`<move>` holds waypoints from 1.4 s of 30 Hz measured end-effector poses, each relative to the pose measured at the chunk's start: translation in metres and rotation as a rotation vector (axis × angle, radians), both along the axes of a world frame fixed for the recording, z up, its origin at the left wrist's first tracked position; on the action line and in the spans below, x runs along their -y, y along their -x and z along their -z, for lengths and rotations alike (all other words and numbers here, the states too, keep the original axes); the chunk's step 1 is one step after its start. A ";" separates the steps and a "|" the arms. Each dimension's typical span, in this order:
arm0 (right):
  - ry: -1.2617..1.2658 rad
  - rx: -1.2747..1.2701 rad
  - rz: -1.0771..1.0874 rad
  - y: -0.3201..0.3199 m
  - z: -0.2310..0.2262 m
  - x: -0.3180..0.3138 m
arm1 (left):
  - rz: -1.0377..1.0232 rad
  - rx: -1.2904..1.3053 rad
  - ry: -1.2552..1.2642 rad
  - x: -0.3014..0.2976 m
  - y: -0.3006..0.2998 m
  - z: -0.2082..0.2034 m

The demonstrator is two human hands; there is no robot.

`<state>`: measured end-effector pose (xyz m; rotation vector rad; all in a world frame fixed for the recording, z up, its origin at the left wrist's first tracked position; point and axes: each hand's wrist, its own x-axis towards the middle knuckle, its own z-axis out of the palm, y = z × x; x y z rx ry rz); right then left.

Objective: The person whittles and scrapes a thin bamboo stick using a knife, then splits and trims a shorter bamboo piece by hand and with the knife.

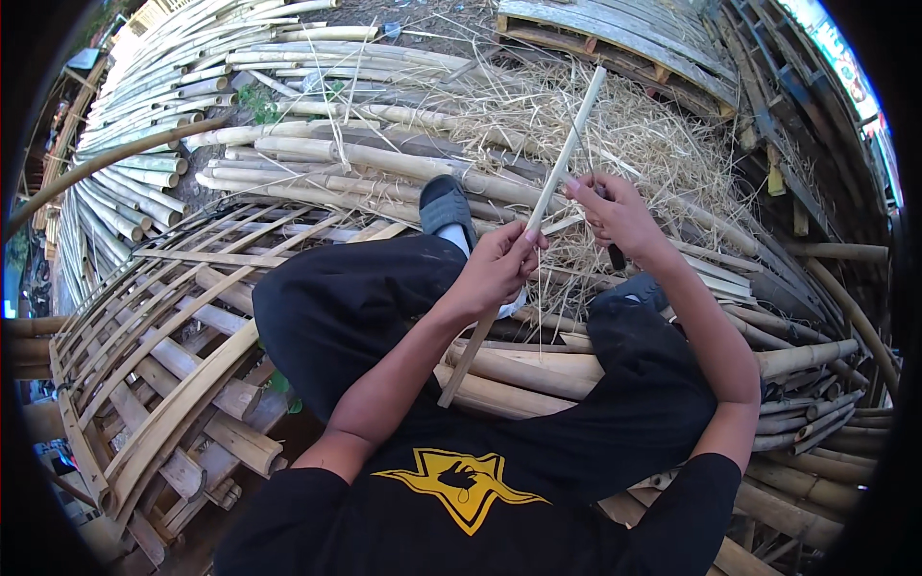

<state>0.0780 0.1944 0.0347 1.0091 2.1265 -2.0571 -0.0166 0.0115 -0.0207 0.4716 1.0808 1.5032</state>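
A long, pale bamboo strip [582,115] slants up and away in front of me, its lower end between my legs. My left hand [497,267] is closed round the strip near its middle. Just above and to the right, my right hand [619,216] is closed on a knife, whose dark handle [616,257] sticks out below the palm. The right thumb rests against the strip. Most of the knife's blade is hard to make out beside the strip. A thin sliver of bamboo hangs below my left hand.
Pale bamboo shavings [663,154] are heaped beyond my right hand. Bamboo poles [384,158] lie across the ground ahead, with more stacked at far left. A bamboo lattice [192,355] stands at my left. Wooden pallets [615,27] lie at the back right. My left foot wears a grey sandal [447,209].
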 end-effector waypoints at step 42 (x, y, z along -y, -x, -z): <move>-1.148 0.053 0.249 -0.077 0.062 -0.123 | -0.019 0.020 0.126 -0.007 -0.005 0.007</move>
